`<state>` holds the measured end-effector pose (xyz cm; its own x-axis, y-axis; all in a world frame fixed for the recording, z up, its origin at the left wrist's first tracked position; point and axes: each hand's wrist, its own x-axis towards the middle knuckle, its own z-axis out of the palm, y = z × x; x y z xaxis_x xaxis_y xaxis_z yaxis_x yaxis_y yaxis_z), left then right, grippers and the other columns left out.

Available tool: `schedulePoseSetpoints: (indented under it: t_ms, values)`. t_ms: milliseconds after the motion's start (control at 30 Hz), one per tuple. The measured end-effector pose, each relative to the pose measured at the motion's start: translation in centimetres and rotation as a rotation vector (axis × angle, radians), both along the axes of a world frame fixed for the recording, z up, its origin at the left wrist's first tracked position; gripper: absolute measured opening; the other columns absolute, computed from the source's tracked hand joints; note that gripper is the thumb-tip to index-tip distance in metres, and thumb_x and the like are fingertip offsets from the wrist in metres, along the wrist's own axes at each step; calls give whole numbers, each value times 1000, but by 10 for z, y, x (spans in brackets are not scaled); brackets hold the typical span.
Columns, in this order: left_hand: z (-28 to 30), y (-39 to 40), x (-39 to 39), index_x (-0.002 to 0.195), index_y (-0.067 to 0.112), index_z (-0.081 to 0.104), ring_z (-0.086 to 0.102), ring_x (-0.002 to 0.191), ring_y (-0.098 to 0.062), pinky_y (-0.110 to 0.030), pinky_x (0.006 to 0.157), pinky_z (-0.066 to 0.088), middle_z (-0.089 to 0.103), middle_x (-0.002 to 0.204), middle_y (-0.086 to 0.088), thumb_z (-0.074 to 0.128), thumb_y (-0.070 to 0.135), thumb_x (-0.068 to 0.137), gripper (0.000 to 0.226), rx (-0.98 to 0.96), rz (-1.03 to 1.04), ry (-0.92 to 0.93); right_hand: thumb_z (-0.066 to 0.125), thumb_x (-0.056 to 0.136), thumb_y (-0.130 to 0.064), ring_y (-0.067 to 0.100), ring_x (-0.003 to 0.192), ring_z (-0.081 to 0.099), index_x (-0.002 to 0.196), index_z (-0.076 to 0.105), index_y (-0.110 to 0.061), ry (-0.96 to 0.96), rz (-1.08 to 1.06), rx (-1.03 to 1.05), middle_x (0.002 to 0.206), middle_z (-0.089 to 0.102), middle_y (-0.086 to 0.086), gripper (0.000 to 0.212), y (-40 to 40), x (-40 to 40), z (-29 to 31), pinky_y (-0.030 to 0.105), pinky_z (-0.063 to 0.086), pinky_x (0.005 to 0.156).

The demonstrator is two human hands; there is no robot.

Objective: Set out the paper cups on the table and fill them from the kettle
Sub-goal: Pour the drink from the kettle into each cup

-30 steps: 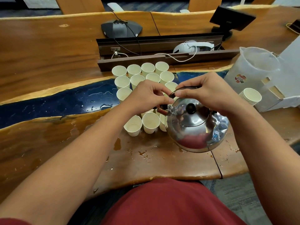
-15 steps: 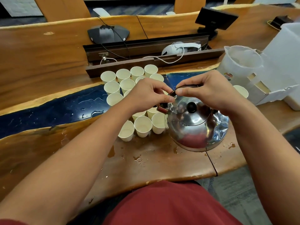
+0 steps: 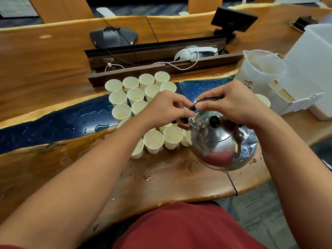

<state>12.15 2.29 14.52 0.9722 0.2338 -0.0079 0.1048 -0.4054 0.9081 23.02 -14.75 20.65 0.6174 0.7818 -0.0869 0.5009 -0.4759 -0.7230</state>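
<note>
We've got the kettle (image 3: 222,141) sitting on the wet table (image 3: 161,177), both hands over it. Right hand (image 3: 233,103) is curled round the dark handle arching over the kettle's lid, thumb and forefinger pinching its left end. Left hand (image 3: 165,108) fingers are bent in at the kettle's spout (image 3: 183,125); we can't tell whether they actually grip the spout cap or just touch it.

Paper cups (image 3: 134,95) stand upright in a tight cluster left of the kettle and behind it, the nearest ones touching its side. From here we can't tell whether any hold water. One more cup (image 3: 263,99) peeks out behind the right hand. A clear plastic jug (image 3: 260,69) stands behind the kettle to the right, looks empty. Water drops and small puddles on the table in front of the kettle.

Versus half a second ago: both hands in the same pose, kettle and cups unmoved; only the camera view shifted slightly.
</note>
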Motion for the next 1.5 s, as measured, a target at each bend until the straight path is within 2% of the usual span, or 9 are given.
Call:
schedulePoseSetpoints:
  t_ms: [167, 300, 433, 567, 767, 1033, 1233, 1367, 1500]
  values:
    - [-4, -2, 3, 94, 30, 76, 71, 66, -9, -27, 68, 61, 74, 72, 8, 80, 18, 81, 17, -4, -6, 13, 82, 78, -36, -2, 79, 68, 91, 80, -31, -22, 10, -34, 80, 75, -16, 14, 0, 2, -2, 14, 47, 70]
    - [-4, -4, 5, 95, 28, 76, 71, 65, -10, -27, 67, 61, 74, 73, 6, 80, 18, 81, 18, -11, -7, 21, 81, 79, -36, -1, 79, 68, 92, 80, -30, -22, 9, -37, 79, 75, -16, 15, -2, 4, -3, 16, 48, 72]
    - [-5, -6, 6, 97, 25, 77, 71, 65, -10, -27, 67, 60, 74, 73, 5, 79, 16, 81, 18, -16, -15, 11, 81, 79, -37, -3, 77, 67, 92, 80, -31, -36, 7, -47, 78, 74, -18, 14, -3, 6, -4, 15, 46, 69]
    - [-5, -8, 7, 98, 22, 77, 69, 62, -7, -24, 65, 59, 74, 74, 4, 79, 16, 82, 18, -19, -13, 7, 82, 79, -37, -9, 69, 63, 90, 79, -32, -51, 12, -56, 76, 72, -23, 12, -4, 9, -5, 3, 41, 60]
    - [-7, -9, 8, 100, 22, 77, 69, 63, -6, -28, 67, 61, 72, 72, 9, 79, 16, 82, 19, -11, -19, -1, 82, 78, -39, -9, 73, 64, 92, 80, -33, -58, 2, -71, 76, 73, -22, 15, -5, 10, -4, 16, 45, 69]
    - [-8, -10, 7, 102, 22, 77, 70, 67, -8, -28, 69, 61, 73, 74, 8, 79, 18, 82, 20, 9, -15, -3, 81, 79, -39, -11, 68, 62, 93, 80, -33, -62, 6, -82, 71, 70, -28, 15, -6, 10, -5, 14, 42, 66]
    - [-8, -9, 7, 96, 23, 77, 70, 62, -9, -27, 67, 60, 74, 70, 5, 80, 15, 81, 17, -32, -15, 2, 83, 78, -35, -7, 73, 66, 91, 80, -29, -2, -24, -32, 79, 75, -17, 15, -9, 7, -5, 5, 42, 63]
    - [-5, -7, 10, 95, 25, 78, 72, 69, -18, -35, 69, 61, 75, 74, 0, 81, 21, 81, 16, -7, -26, -5, 84, 76, -35, 1, 84, 70, 92, 80, -29, 78, -70, 27, 81, 76, -14, 17, -14, 6, -5, 19, 50, 78]
    - [2, -10, 16, 94, 25, 77, 70, 68, -21, -38, 70, 58, 74, 73, -2, 81, 24, 80, 15, 31, -38, -23, 83, 77, -35, -1, 81, 68, 91, 80, -30, 80, -91, 57, 81, 75, -14, 16, -21, 7, 0, 16, 49, 77]
